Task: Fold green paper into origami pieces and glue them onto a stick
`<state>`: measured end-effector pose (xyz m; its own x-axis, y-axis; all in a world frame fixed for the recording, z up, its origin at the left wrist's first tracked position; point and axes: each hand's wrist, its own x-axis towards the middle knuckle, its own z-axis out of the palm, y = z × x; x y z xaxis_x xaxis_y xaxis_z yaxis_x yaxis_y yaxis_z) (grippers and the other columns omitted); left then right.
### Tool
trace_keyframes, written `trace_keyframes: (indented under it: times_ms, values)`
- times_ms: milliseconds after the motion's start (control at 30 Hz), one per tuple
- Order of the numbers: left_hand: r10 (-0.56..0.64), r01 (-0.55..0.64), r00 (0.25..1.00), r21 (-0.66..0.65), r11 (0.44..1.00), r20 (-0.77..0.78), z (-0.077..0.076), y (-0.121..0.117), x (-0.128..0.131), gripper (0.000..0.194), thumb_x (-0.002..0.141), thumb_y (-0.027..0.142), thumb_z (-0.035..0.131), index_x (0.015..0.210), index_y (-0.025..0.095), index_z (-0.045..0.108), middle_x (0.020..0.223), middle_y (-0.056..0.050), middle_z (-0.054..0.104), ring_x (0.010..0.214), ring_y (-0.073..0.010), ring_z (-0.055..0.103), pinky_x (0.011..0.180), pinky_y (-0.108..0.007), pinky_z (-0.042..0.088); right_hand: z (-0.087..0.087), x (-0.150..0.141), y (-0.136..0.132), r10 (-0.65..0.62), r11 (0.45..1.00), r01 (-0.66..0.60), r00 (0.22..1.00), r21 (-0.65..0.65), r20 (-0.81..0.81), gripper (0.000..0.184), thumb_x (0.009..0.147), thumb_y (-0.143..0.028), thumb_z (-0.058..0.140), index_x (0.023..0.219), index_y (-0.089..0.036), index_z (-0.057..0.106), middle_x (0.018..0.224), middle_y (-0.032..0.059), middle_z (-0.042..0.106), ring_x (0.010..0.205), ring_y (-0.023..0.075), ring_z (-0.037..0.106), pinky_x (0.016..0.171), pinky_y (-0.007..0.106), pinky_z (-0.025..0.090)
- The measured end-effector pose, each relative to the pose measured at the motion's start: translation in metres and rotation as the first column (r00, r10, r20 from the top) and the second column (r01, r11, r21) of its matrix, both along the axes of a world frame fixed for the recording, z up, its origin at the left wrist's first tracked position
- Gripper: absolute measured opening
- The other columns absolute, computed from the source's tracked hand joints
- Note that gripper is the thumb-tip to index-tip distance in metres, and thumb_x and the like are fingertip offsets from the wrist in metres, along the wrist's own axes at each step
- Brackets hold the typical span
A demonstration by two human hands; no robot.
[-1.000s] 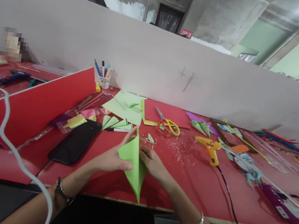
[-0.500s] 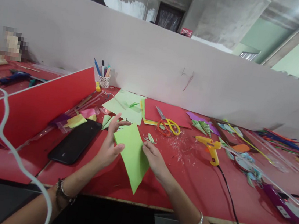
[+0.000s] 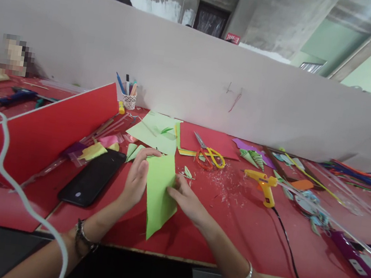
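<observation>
A folded sheet of light green paper stands tilted between my hands above the red table, its lower corner pointing toward me. My left hand is closed at its upper left edge, fingers curled over the top and the thumb up against the side. On the other side, my right hand grips the right edge, with the thumb on the front face and the other fingers partly hidden behind. Just beyond the paper lie small green paper scraps and scissors with red and yellow handles.
A black phone lies left, beside an upright red board. A yellow glue gun with a black cord rests right. Coloured sheets and a pen cup stand farther back. A white cable crosses the left foreground.
The green paper has turned, its lower corner swinging left. My left fingers have curled in closer to its edge. My right thumb has moved left onto its face.
</observation>
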<state>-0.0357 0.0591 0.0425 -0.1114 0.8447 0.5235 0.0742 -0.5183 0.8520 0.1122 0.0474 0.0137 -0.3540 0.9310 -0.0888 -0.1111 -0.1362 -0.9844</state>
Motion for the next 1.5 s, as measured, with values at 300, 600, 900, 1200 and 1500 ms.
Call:
trace_keyframes:
  times_ms: [300,600,900,1200,1500]
  values:
    - [-0.179,0.175,0.972,-0.042,0.984,-0.152,-0.007,0.007,0.011,0.026,0.086,0.038,0.036,0.08,0.017,0.051,0.084,-0.004,0.05,0.084,-0.0171,0.048,0.073,-0.028,0.039,-0.004,-0.008,0.007,-0.232,0.961,0.212,0.968,0.177,0.098,0.053,0.075,-0.034,0.055,0.113,-0.026,0.02,0.103,0.0056,0.045,0.095,0.0173,0.051,0.082,0.034,0.043]
    - [-0.3,0.28,0.95,-0.19,0.941,-0.088,-0.018,0.006,0.017,0.02,0.081,0.035,0.047,0.074,0.017,0.044,0.074,0.001,0.042,0.062,-0.0098,0.042,0.053,-0.021,0.034,0.0,-0.002,0.005,-0.184,0.906,-0.007,0.893,0.422,0.41,0.02,0.079,-0.038,0.047,0.081,-0.019,0.051,0.093,0.0049,0.043,0.093,0.0185,0.044,0.084,0.035,0.037]
    - [-0.321,0.304,0.947,-0.253,0.919,-0.028,-0.017,0.004,0.017,0.02,0.078,0.036,0.051,0.076,0.016,0.045,0.069,0.003,0.04,0.058,-0.0083,0.039,0.053,-0.021,0.033,0.007,-0.001,0.0,-0.113,0.907,-0.071,0.909,0.414,0.402,0.038,0.074,-0.038,0.057,0.107,-0.021,0.051,0.102,0.0052,0.048,0.097,0.0199,0.045,0.086,0.035,0.036]
    - [-0.404,0.405,0.912,-0.307,0.861,0.071,-0.013,0.003,0.011,0.019,0.075,0.033,0.053,0.086,0.019,0.045,0.064,0.005,0.043,0.052,-0.0079,0.037,0.049,-0.02,0.031,0.009,0.01,0.003,-0.036,0.95,-0.057,0.957,0.307,0.288,0.025,0.077,-0.035,0.051,0.098,-0.021,0.054,0.098,0.0038,0.051,0.097,0.0186,0.047,0.086,0.033,0.036]
    - [-0.145,0.056,0.964,-0.363,0.93,-0.223,-0.014,0.024,-0.011,0.021,0.074,0.015,0.044,0.096,0.018,0.044,0.076,0.001,0.042,0.057,-0.0086,0.043,0.054,-0.02,0.036,0.009,0.066,0.015,-0.391,0.9,0.247,0.82,0.358,0.418,0.021,0.074,-0.036,0.044,0.076,-0.018,0.053,0.085,0.0032,0.053,0.084,0.0173,0.049,0.076,0.03,0.037]
